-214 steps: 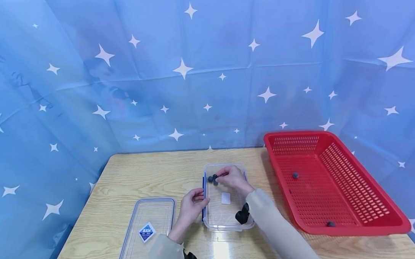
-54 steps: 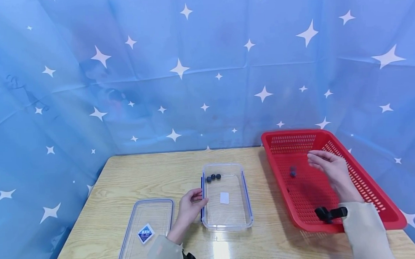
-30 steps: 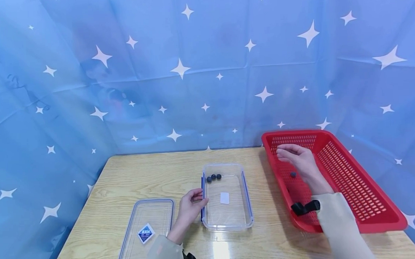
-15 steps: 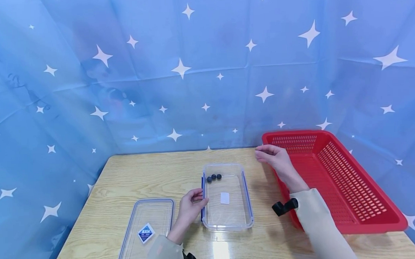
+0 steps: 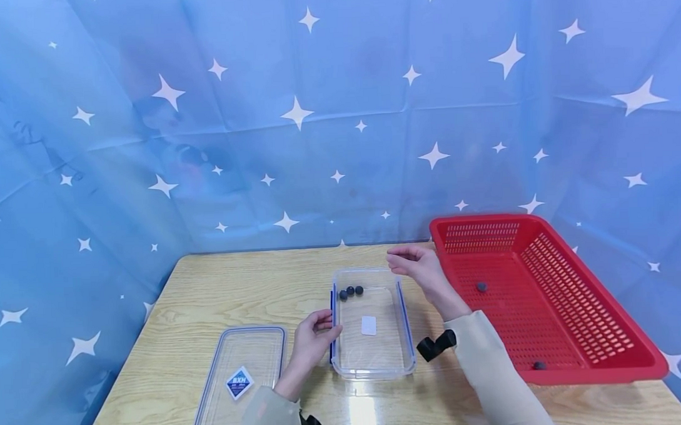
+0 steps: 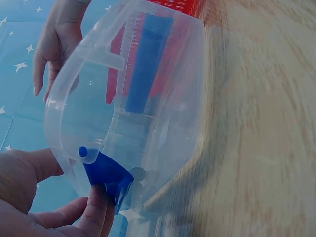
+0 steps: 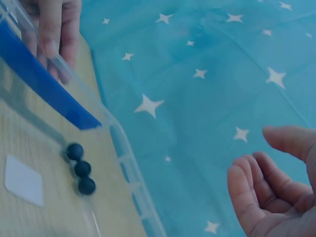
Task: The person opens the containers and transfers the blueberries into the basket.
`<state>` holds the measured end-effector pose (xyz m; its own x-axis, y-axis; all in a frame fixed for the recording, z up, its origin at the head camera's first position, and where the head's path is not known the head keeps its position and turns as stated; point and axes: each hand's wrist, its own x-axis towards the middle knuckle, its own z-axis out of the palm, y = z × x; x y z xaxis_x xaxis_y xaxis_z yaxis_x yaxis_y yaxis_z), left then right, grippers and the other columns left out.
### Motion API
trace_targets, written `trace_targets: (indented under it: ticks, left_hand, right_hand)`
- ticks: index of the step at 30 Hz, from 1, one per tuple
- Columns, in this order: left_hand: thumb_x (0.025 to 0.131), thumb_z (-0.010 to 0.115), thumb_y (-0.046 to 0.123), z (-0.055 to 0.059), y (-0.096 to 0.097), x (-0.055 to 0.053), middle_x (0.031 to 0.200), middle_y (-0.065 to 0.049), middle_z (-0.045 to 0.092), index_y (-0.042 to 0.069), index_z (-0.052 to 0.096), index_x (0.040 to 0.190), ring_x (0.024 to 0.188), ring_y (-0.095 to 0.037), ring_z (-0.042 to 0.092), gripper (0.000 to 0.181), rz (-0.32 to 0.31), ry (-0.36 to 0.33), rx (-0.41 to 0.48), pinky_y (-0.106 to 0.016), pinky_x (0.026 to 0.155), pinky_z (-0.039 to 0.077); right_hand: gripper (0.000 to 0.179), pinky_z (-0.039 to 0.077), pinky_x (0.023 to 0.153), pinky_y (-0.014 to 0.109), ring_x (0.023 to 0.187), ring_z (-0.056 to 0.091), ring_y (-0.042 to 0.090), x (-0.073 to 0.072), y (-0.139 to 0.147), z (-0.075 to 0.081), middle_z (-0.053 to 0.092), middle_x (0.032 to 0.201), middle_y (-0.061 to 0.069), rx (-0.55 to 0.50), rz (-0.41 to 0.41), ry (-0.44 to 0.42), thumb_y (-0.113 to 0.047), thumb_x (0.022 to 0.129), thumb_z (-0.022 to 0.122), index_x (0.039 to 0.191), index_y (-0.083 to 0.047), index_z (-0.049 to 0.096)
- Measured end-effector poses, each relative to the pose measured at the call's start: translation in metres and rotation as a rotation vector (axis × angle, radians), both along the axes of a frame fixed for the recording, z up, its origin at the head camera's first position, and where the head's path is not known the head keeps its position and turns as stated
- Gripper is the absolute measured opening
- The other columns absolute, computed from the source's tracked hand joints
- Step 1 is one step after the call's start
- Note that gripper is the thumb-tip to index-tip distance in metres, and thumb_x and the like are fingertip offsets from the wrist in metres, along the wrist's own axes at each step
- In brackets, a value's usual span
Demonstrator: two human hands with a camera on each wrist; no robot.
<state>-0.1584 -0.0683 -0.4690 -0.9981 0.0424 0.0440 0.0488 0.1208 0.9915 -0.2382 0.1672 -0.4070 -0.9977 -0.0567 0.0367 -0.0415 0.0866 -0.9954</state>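
Lid (image 5: 255,353) flat on the wooden tabletop (image 5: 225,285), left of the clear box (image 5: 374,372), with a printed diamond label (image 5: 239,383) facing up; probably set aside to leave the box uncovered. At the box's left wall, left hand (image 5: 308,345): thumb over the rim, fingers outside against a blue latch (image 6: 108,175), in a light pinch likely meant to keep the box from sliding. Inside the box, near its far left corner, three dark balls (image 5: 351,291) in a short row, perhaps sheltered there from rolling; nearer the box's middle, a white square (image 5: 369,325). By the box's far right corner, right hand (image 5: 424,275) raised, fingers bent, thumb apart from them, nothing visible between. Right of the box, red basket (image 5: 605,374), with two more dark balls (image 5: 481,287) well apart on its perforated floor; seemingly kept on that side for the free hand's easy reach.
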Motion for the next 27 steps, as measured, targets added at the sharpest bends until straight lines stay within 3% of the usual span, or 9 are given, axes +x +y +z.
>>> trace_targets:
  ticks: [5,11,16,23,27]
  left_hand:
    - [0.08,0.067,-0.005,-0.022,-0.003,-0.008,0.098,-0.03,0.06,-0.019,0.053,0.11,0.092,-0.037,0.059,0.037,0.006,0.006,-0.007,-0.023,0.075,0.054]
    - [0.078,0.069,-0.002,-0.028,-0.003,-0.01,0.097,-0.027,0.061,-0.018,0.054,0.11,0.09,-0.034,0.061,0.038,0.015,0.029,-0.019,-0.022,0.074,0.054]
    - [0.079,0.068,-0.003,-0.022,-0.002,-0.009,0.098,-0.028,0.061,-0.019,0.053,0.111,0.092,-0.036,0.06,0.038,0.017,-0.001,-0.012,-0.019,0.073,0.053]
    - [0.08,0.065,-0.007,0.007,0.001,0.003,0.099,-0.034,0.058,-0.022,0.051,0.11,0.094,-0.044,0.058,0.036,0.007,-0.014,-0.017,-0.025,0.075,0.054]
    - [0.08,0.064,-0.007,0.013,0.002,0.006,0.099,-0.033,0.058,-0.022,0.051,0.11,0.095,-0.044,0.057,0.036,0.01,-0.02,-0.026,-0.03,0.078,0.054]
  right_hand:
    - [0.034,0.055,0.073,0.021,0.075,0.062,0.007,0.001,-0.016,-0.007,0.065,0.088,0.003,-0.024,-0.016,-0.028,-0.009,0.089,0.063,0.114,0.014,0.057]
    - [0.032,0.055,0.071,0.021,0.073,0.063,0.007,-0.001,-0.034,-0.023,0.067,0.086,0.005,-0.046,-0.08,-0.098,-0.006,0.085,0.066,0.111,0.013,0.06]
    - [0.032,0.055,0.072,0.022,0.075,0.062,0.008,-0.003,-0.046,-0.035,0.068,0.089,0.008,-0.036,-0.111,-0.145,-0.004,0.084,0.066,0.111,0.012,0.061]
    - [0.029,0.055,0.075,0.026,0.078,0.063,0.012,-0.005,-0.055,-0.046,0.068,0.094,0.014,0.035,-0.144,-0.187,-0.003,0.083,0.066,0.109,0.011,0.063]
    - [0.028,0.055,0.076,0.028,0.078,0.062,0.013,-0.008,-0.058,-0.052,0.068,0.096,0.016,0.046,-0.15,-0.195,-0.001,0.082,0.066,0.107,0.011,0.064]
